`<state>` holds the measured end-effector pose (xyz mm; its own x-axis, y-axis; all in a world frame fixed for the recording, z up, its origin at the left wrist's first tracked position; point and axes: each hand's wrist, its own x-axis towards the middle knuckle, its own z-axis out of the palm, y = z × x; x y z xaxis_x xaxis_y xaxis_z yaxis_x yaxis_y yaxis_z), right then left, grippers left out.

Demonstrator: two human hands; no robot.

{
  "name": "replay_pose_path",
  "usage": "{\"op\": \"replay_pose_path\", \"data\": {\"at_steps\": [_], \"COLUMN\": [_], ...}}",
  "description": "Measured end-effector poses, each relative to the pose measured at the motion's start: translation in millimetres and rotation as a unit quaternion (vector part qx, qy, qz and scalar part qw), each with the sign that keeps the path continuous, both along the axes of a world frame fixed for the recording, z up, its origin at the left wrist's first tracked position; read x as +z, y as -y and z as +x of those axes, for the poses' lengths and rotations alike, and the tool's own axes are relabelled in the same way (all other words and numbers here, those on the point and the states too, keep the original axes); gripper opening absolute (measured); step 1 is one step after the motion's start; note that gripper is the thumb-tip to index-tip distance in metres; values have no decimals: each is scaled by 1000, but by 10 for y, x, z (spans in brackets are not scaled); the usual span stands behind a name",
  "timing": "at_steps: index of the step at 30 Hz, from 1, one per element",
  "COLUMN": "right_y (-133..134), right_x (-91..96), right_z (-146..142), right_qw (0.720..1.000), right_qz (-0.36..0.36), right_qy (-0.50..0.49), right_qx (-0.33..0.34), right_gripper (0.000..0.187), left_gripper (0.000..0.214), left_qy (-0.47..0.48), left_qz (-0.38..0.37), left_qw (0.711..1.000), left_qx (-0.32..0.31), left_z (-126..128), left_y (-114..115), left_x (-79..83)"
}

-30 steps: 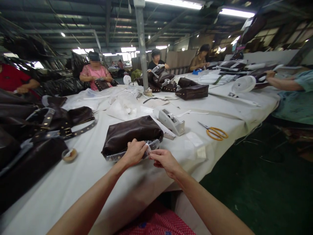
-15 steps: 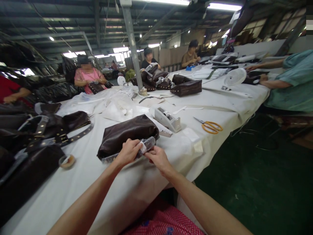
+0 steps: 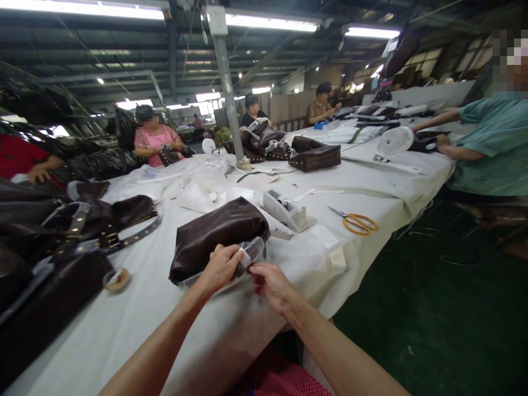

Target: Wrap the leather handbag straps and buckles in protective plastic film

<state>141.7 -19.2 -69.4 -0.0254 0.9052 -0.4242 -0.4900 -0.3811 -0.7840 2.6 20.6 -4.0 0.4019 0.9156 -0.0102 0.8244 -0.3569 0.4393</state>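
Note:
A dark brown leather bag lies on the white-covered table in front of me. Along its near side runs a strap wrapped in clear plastic, with a white piece around it. My left hand is closed around the wrapped strap, thumb on the white piece. At the strap's right part, my right hand has its fingers pinched together by the white piece; whether they hold its edge is hard to see. Beyond the bag stands a grey tape dispenser.
Orange-handled scissors lie to the right, near the table edge. A tape roll sits at left beside piled brown bags. A post rises behind. Several people work around the table; a white fan stands at right.
My right hand has drawn slightly down and turned, its fingers more curled. The left hand stays on the wrapped strap. The camera view has tilted up a little.

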Motion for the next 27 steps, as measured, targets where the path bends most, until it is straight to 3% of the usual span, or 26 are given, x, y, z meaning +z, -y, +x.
{"op": "replay_pose_path", "data": {"at_steps": [5,10,15,19,22,25,26,27], "right_y": [66,4,-44,-71,-3,149,191,216], "right_x": [-15,-189,-386,-376,-306,-200,-148,-86], "right_z": [-80,-237,-331,-325,-228,-32,41,106], "right_qw": [989,962,943,943,966,987,968,924], "right_qz": [-33,-4,-44,-48,-47,36,109,200], "right_qy": [-142,-273,-329,-326,-243,33,163,293], "right_qx": [7,-21,2,33,76,153,155,142], "right_gripper": [27,44,38,27,24,23,21,19], "left_gripper": [36,35,32,34,33,31,32,32], "left_qy": [33,21,-33,-65,-52,69,114,150], "left_qz": [-3,37,62,84,75,76,93,117], "left_qw": [999,999,997,994,995,993,988,981], "left_qx": [-15,-33,-30,-41,-51,-53,-43,-30], "left_z": [-31,-74,-113,-126,-170,-302,-373,-459], "left_y": [111,181,156,101,91,137,163,193], "left_x": [-26,-95,-258,-338,-385,-450,-478,-513]}}
